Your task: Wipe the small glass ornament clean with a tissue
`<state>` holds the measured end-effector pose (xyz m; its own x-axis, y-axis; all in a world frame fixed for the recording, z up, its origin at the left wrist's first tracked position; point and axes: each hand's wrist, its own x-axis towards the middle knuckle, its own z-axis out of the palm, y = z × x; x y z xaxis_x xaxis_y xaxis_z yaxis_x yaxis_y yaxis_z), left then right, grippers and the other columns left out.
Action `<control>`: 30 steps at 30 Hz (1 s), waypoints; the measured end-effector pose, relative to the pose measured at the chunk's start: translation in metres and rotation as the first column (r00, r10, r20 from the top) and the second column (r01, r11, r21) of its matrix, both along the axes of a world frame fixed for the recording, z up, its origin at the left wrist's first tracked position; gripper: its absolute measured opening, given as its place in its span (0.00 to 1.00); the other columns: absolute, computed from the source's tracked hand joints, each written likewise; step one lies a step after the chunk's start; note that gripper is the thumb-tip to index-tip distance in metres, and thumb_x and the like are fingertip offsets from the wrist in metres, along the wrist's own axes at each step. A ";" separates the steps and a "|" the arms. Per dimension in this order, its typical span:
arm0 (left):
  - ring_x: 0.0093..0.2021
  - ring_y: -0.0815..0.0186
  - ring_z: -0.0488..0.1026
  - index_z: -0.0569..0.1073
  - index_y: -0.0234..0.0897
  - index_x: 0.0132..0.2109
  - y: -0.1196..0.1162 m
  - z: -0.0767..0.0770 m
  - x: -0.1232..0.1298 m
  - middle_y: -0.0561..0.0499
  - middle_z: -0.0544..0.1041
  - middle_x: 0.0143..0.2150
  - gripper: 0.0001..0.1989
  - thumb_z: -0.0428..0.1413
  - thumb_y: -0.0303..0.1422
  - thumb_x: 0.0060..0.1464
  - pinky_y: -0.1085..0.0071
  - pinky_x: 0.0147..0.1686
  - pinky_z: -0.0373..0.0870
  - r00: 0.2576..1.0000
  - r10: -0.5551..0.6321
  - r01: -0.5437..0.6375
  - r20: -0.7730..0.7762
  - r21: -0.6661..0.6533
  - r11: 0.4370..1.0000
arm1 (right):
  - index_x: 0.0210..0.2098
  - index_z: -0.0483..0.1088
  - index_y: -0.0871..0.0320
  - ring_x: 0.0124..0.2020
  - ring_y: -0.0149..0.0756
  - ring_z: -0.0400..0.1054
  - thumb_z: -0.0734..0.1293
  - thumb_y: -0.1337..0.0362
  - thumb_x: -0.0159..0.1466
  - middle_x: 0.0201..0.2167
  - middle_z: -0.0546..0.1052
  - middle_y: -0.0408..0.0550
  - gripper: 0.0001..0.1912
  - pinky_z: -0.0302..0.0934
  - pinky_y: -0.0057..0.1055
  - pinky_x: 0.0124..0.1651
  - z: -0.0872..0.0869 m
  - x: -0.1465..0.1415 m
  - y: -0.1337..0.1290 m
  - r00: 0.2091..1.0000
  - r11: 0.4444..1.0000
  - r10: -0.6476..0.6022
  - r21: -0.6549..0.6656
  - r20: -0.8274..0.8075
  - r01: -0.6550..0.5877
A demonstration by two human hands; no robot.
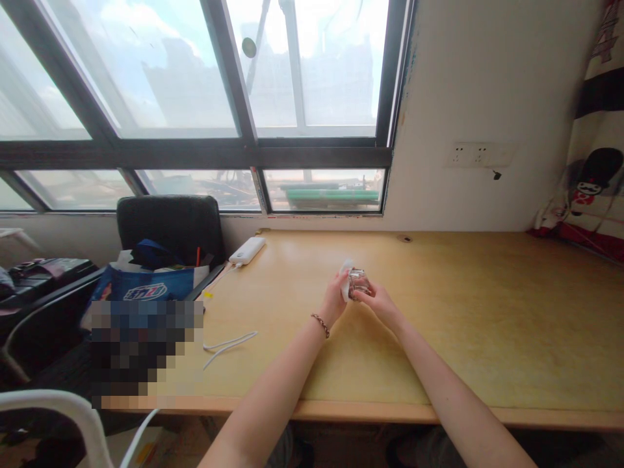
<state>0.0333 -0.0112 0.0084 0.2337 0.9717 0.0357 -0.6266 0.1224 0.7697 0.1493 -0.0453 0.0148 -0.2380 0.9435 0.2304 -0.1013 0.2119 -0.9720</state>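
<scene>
Above the middle of the wooden table (468, 325), both hands meet around a small clear glass (359, 281), which looks tilted. My right hand (380, 302) is closed on the glass from the right, thumb along its near side. My left hand (334, 296), with a beaded bracelet at the wrist, is closed on a white tissue (346, 276) pressed against the left side of the glass. Some left fingers are hidden behind the tissue and glass.
A white power bank (247, 251) with a cable lies at the table's far left edge. Another loose white cable (229, 341) is nearer me. Left of the table, a blue bag (146, 286) rests on a black chair (170, 224). A window and wall stand behind.
</scene>
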 end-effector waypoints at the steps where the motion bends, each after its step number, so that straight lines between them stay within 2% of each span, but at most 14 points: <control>1: 0.30 0.67 0.70 0.69 0.31 0.41 -0.001 0.001 -0.001 0.46 0.73 0.34 0.16 0.54 0.37 0.47 0.70 0.32 0.67 1.000 -0.003 0.003 0.004 0.022 1.000 | 0.38 0.69 0.59 0.35 0.36 0.67 0.67 0.59 0.49 0.34 0.74 0.46 0.17 0.59 0.31 0.39 0.001 0.000 -0.001 1.000 1.000 -0.006 -0.009 -0.020 0.006; 4: 0.32 0.67 0.70 0.70 0.31 0.41 -0.002 0.004 -0.004 0.45 0.73 0.37 0.15 0.54 0.36 0.47 0.71 0.35 0.66 0.999 -0.046 0.045 0.015 0.053 0.998 | 0.35 0.70 0.60 0.34 0.36 0.67 0.68 0.59 0.48 0.34 0.74 0.46 0.16 0.59 0.32 0.39 -0.001 0.001 -0.003 1.000 1.000 -0.010 -0.005 -0.023 0.010; 7: 0.35 0.67 0.70 0.70 0.31 0.42 0.001 0.003 -0.008 0.44 0.73 0.41 0.16 0.53 0.37 0.48 0.70 0.37 0.66 0.996 -0.085 0.084 0.006 0.042 0.996 | 0.31 0.71 0.60 0.39 0.39 0.66 0.70 0.60 0.45 0.36 0.74 0.47 0.14 0.58 0.34 0.42 -0.002 0.001 -0.003 0.999 1.000 -0.003 0.011 -0.047 0.004; 12: 0.34 0.66 0.71 0.70 0.31 0.43 0.010 -0.003 -0.009 0.44 0.73 0.40 0.18 0.51 0.40 0.49 0.71 0.36 0.66 0.996 -0.084 0.084 0.005 -0.021 0.996 | 0.36 0.71 0.58 0.44 0.40 0.65 0.67 0.59 0.50 0.40 0.73 0.49 0.14 0.56 0.36 0.48 0.003 -0.004 -0.004 0.955 0.998 0.045 -0.028 -0.295 -0.056; 16: 0.33 0.65 0.71 0.71 0.31 0.42 0.011 -0.008 -0.006 0.44 0.74 0.37 0.19 0.52 0.41 0.48 0.70 0.35 0.66 0.995 -0.043 0.039 -0.085 -0.048 0.998 | 0.39 0.68 0.59 0.36 0.39 0.69 0.63 0.53 0.55 0.38 0.74 0.51 0.18 0.62 0.39 0.42 0.002 -0.001 -0.001 0.903 0.984 0.005 -0.157 -0.429 -0.080; 19: 0.34 0.62 0.71 0.72 0.32 0.41 0.008 -0.010 -0.004 0.43 0.75 0.37 0.19 0.51 0.42 0.47 0.68 0.35 0.65 0.978 -0.060 0.068 -0.202 0.030 0.997 | 0.36 0.68 0.59 0.32 0.40 0.71 0.60 0.49 0.56 0.33 0.75 0.52 0.20 0.64 0.41 0.37 -0.003 0.006 0.005 0.871 0.971 -0.079 -0.237 -0.485 -0.044; 21: 0.31 0.63 0.70 0.73 0.32 0.37 0.006 -0.011 -0.003 0.45 0.75 0.32 0.17 0.52 0.41 0.47 0.69 0.33 0.64 0.942 -0.018 0.052 -0.336 0.093 0.994 | 0.33 0.68 0.59 0.31 0.40 0.71 0.58 0.48 0.57 0.32 0.76 0.52 0.21 0.65 0.41 0.36 -0.004 0.010 0.008 0.851 0.961 -0.117 -0.276 -0.512 -0.034; 24: 0.25 0.67 0.67 0.73 0.32 0.30 0.003 -0.011 -0.001 0.50 0.73 0.25 0.11 0.54 0.37 0.44 0.73 0.27 0.61 0.850 0.120 -0.017 -0.513 0.200 0.980 | 0.33 0.68 0.60 0.30 0.40 0.71 0.55 0.47 0.57 0.31 0.76 0.52 0.23 0.65 0.40 0.35 -0.005 0.013 0.010 0.846 0.950 -0.162 -0.312 -0.507 -0.005; 27: 0.25 0.69 0.66 0.73 0.35 0.33 0.002 -0.009 0.000 0.53 0.73 0.26 0.09 0.55 0.30 0.40 0.75 0.26 0.60 0.822 0.270 -0.136 -0.501 0.288 0.948 | 0.33 0.68 0.60 0.28 0.40 0.72 0.55 0.46 0.57 0.29 0.76 0.52 0.23 0.65 0.37 0.31 -0.004 0.012 0.009 0.868 0.937 -0.203 -0.348 -0.452 0.037; 30: 0.24 0.69 0.65 0.73 0.36 0.33 0.001 -0.008 -0.002 0.54 0.72 0.24 0.11 0.56 0.26 0.37 0.76 0.25 0.59 0.812 0.343 -0.225 -0.472 0.290 0.930 | 0.34 0.68 0.60 0.27 0.40 0.71 0.56 0.45 0.56 0.29 0.76 0.52 0.24 0.65 0.34 0.28 -0.004 0.011 0.008 0.886 0.926 -0.228 -0.371 -0.404 0.070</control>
